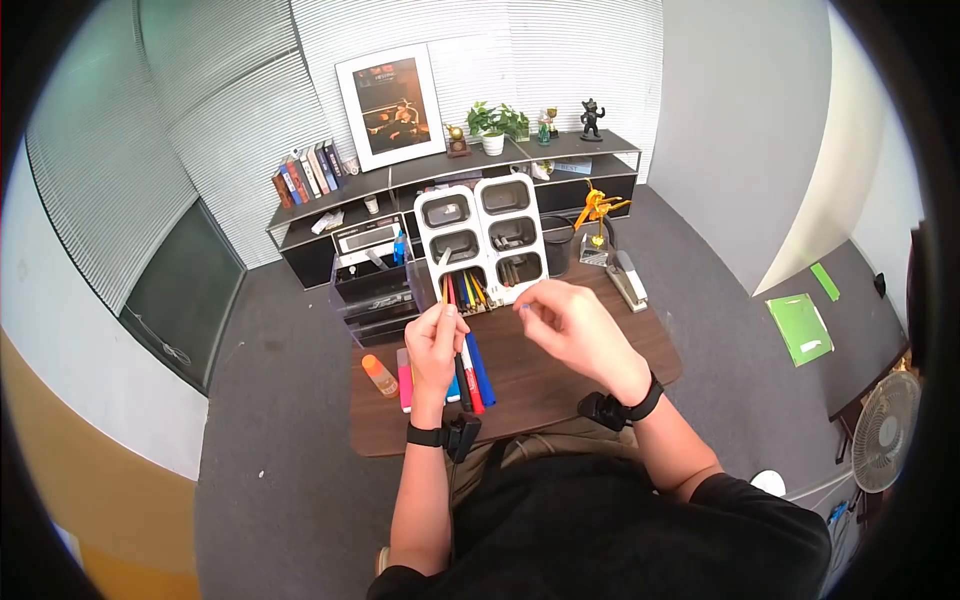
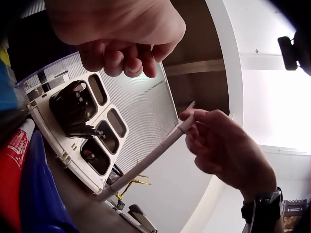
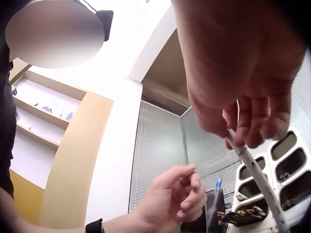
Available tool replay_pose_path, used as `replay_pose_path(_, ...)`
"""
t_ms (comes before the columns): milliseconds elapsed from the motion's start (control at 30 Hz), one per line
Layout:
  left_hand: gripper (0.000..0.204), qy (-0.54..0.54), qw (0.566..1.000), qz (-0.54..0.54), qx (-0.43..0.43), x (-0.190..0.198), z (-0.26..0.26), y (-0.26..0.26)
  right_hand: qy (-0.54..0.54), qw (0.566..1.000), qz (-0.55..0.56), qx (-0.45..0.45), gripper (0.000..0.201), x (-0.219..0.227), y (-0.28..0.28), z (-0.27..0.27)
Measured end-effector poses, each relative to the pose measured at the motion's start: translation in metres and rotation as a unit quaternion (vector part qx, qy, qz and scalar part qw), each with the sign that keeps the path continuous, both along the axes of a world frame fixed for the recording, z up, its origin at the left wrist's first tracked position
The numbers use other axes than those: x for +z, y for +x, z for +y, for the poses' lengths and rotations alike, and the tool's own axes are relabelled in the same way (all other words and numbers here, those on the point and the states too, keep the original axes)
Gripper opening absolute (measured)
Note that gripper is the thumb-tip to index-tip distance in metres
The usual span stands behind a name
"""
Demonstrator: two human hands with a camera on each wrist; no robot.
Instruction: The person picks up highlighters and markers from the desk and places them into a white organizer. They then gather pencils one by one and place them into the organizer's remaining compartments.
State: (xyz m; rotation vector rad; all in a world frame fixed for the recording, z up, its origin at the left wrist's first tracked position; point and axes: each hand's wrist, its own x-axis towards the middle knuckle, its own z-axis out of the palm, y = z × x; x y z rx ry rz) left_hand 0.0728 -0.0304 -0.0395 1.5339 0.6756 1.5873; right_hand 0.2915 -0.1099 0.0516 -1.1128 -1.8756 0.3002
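My right hand [image 1: 575, 325] is raised over the desk and pinches one end of a slim white pen [image 3: 260, 180] between thumb and fingers. In the left wrist view the pen's pale shaft [image 2: 146, 162] slants down from those fingertips. My left hand [image 1: 435, 345] hovers in front of the white organizer [image 1: 483, 235], its fingers loosely curled. Seen from the right wrist, nothing shows in the left hand [image 3: 170, 199]. The organizer has several dark compartments. Colored pencils [image 1: 467, 290] fill its front left compartment, and dark sticks [image 1: 515, 272] lie in the one beside it.
Markers [image 1: 470, 375] and a blue pen-shaped item [image 1: 480, 370] lie under my left hand, with an orange-capped glue bottle [image 1: 378, 373] to their left. A clear drawer box [image 1: 375, 285] flanks the organizer. A stapler [image 1: 628, 280] and golden figurine [image 1: 598, 215] stand at right.
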Motion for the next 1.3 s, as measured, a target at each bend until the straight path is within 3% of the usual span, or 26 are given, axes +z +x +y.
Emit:
replay_pose_path(67,0.043,0.02,0.999,0.04,0.016,0.001,0.0,-0.001,-0.002,0.999,0.032,-0.007,0.011,0.005,-0.001,-0.003)
replay_pose_path(133,0.038,0.056,0.985,0.148,0.07,0.005,0.001,-0.005,0.066,0.994,0.088,-0.03,0.011,0.009,-0.004,-0.006)
replay_pose_path(233,0.036,0.071,0.979,0.163,0.097,0.016,-0.005,-0.011,0.083,0.99,0.111,-0.028,0.016,0.005,-0.002,0.001)
replay_pose_path(367,0.035,0.087,0.981,0.121,0.125,0.015,-0.006,-0.01,0.08,0.99,0.116,-0.005,0.019,-0.004,-0.005,0.02)
replay_pose_path(467,0.018,0.094,0.983,0.036,0.153,0.008,-0.003,-0.001,0.096,0.991,0.097,0.005,0.019,-0.016,-0.013,0.046)
replay_pose_path(533,0.013,0.064,0.989,0.034,0.126,0.01,-0.004,0.004,0.085,0.992,0.094,0.011,0.02,-0.017,-0.021,0.051)
replay_pose_path(567,0.027,0.08,0.992,0.043,0.083,0.013,-0.002,0.002,0.101,0.992,0.073,0.014,0.02,-0.017,-0.026,0.049)
replay_pose_path(667,0.039,0.067,0.992,0.103,0.007,0.029,-0.012,0.001,0.117,0.992,0.037,0.033,0.021,-0.021,-0.04,0.036)
replay_pose_path(767,0.038,0.084,0.989,0.123,0.012,0.031,-0.017,-0.001,0.164,0.985,0.044,0.043,0.022,-0.024,-0.044,0.027)
replay_pose_path(1067,0.037,0.071,0.988,0.138,-0.001,0.033,-0.023,0.009,0.057,0.995,0.079,0.035,0.032,-0.013,-0.017,0.001)
replay_pose_path(1300,0.037,-0.013,0.999,0.042,-0.013,0.023,-0.017,0.01,0.074,0.993,0.07,0.061,0.03,-0.014,-0.013,0.001)
